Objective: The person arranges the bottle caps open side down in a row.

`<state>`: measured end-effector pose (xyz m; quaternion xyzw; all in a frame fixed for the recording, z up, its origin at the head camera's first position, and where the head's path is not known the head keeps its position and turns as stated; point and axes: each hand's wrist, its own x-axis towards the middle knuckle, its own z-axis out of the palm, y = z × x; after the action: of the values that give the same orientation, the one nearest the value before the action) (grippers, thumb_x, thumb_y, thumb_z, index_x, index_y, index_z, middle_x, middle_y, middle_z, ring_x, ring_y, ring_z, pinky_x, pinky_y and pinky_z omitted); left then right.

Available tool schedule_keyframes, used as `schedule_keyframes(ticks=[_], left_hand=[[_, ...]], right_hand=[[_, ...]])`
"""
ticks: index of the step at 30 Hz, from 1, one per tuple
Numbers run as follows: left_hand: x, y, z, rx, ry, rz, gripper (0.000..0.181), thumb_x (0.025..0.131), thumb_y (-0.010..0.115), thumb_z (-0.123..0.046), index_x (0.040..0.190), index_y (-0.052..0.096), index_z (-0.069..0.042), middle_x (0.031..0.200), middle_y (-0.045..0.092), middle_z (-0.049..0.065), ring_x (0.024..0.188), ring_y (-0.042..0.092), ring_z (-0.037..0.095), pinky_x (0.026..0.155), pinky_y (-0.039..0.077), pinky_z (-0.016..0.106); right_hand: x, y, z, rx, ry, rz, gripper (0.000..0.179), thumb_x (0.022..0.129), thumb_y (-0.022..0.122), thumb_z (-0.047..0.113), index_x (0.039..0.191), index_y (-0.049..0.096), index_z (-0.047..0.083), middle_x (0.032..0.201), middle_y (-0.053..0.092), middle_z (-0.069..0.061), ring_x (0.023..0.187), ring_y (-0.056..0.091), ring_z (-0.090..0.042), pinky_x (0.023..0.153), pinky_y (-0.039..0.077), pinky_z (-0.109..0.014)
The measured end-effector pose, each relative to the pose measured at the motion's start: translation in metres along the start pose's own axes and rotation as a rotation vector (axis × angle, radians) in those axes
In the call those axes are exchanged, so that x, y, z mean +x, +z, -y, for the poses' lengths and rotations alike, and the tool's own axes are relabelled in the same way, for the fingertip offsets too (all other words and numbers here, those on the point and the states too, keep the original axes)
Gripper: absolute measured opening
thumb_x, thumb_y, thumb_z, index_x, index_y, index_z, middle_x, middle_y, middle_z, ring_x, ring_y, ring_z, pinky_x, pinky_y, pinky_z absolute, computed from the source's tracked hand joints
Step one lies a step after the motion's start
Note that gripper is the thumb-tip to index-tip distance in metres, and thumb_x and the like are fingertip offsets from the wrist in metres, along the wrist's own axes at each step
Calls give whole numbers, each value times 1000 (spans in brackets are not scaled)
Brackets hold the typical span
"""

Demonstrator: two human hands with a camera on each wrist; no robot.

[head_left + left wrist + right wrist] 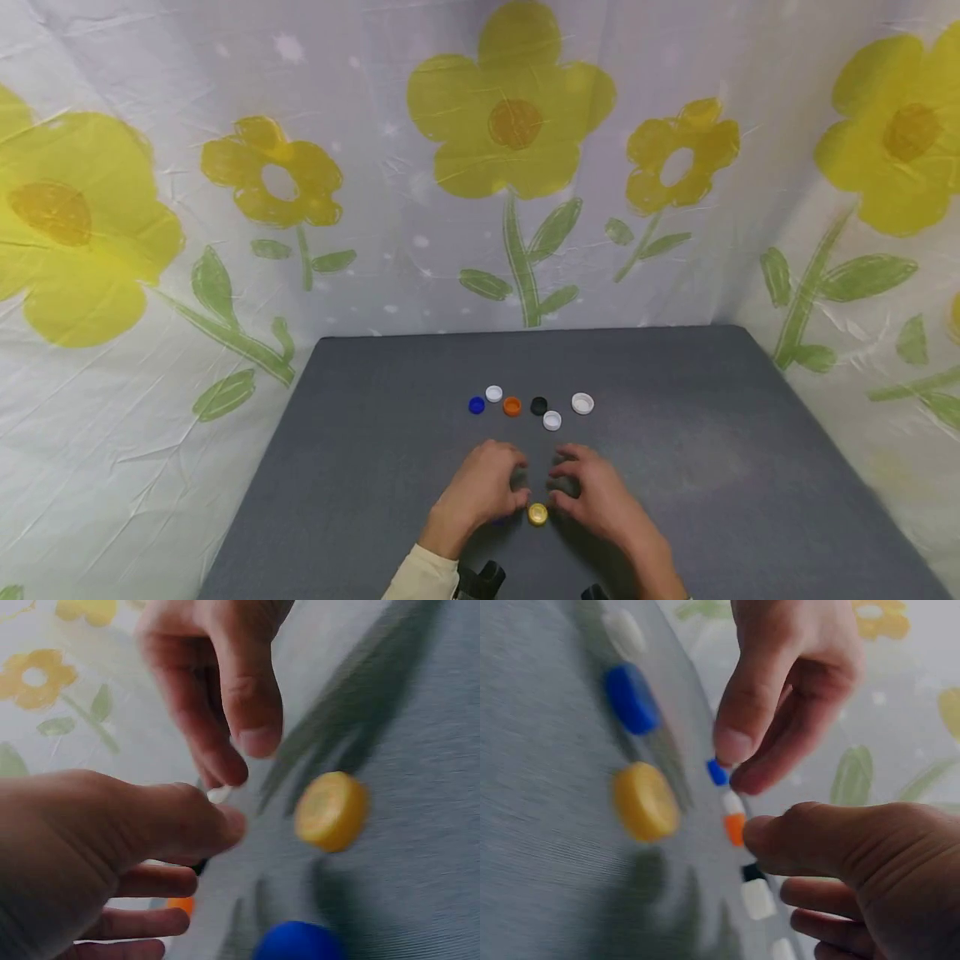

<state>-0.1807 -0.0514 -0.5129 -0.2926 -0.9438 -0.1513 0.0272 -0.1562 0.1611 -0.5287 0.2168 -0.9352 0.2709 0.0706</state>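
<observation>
A yellow bottle cap [537, 514] lies on the grey table between my two hands, slightly nearer to me than the thumbs. My left hand [483, 483] hovers to its left with loosely bent fingers and holds nothing. On the other side my right hand [600, 496] faces it, thumb and fingers apart, also holding nothing. In both wrist views the yellow cap [332, 811] stands clear of the fingertips. A blue cap [632, 698] and a white cap [624, 634] lie beyond it in the right wrist view; the left hand mostly hides these in the head view.
Farther back on the table [390, 400] is a loose row of caps: blue [476, 405], white [493, 393], orange [512, 407], black [538, 406], a second white [552, 421] and a larger white one [582, 403]. A flowered curtain [375, 250] surrounds the table's back and sides.
</observation>
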Motion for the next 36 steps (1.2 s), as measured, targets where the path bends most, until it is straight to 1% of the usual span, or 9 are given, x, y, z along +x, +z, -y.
schedule_keyframes(ticks=[3,6,10,12,17,22,30,32,36], left_hand=[[9,-10,3,-11,-43,-71,35,84,79,-33,113,75,-13,110,75,1,102,68,21,91,54,39],[20,-15,4,-29,-76,-128,38,87,77,-32,118,73,-11,113,74,4,104,69,22,90,55,39],[34,-16,4,-41,-120,-153,39,89,76,-32,121,72,-11,114,74,6,105,70,22,89,56,38],[40,-14,4,-38,-134,-160,39,89,76,-33,121,72,-10,113,74,5,104,70,22,88,57,37],[53,-5,5,-32,-133,-180,37,88,77,-31,117,73,-8,111,74,6,101,71,22,87,57,37],[65,5,6,-34,-159,-165,34,86,78,-30,113,75,-9,104,75,6,94,72,23,82,57,38],[78,26,10,-23,-196,-99,33,85,79,-34,109,77,-12,99,76,2,88,72,22,77,58,38],[81,30,11,-4,-197,-93,29,85,80,-34,104,77,-13,95,76,2,85,72,22,74,57,38],[89,37,12,52,-199,-98,19,83,81,-35,87,76,-16,82,73,2,75,69,21,66,55,39]], right_hand=[[10,-7,-4,-19,37,-79,25,79,83,17,101,77,7,127,65,-17,118,62,-36,97,50,-52],[20,-12,-9,-45,79,-129,27,81,83,18,103,77,5,129,64,-17,119,62,-37,96,50,-53],[34,-15,-16,-70,119,-169,29,80,83,16,105,76,3,130,64,-19,120,61,-39,96,50,-54],[40,-16,-17,-70,143,-171,31,81,83,17,107,76,3,133,63,-20,122,60,-39,97,50,-54],[55,-16,-20,-78,179,-165,33,83,82,18,111,75,2,138,59,-21,127,56,-41,99,48,-56],[65,-9,-29,-116,184,-158,31,82,82,18,108,75,2,136,60,-23,127,55,-42,101,46,-56],[71,4,-41,-119,208,-117,26,82,80,15,104,76,2,135,59,-25,129,53,-43,102,45,-56],[72,6,-43,-113,217,-110,25,82,80,15,103,76,2,135,59,-26,129,53,-44,102,45,-56],[74,8,-47,-111,219,-106,23,82,80,13,102,76,3,135,59,-26,128,53,-45,103,44,-56]])
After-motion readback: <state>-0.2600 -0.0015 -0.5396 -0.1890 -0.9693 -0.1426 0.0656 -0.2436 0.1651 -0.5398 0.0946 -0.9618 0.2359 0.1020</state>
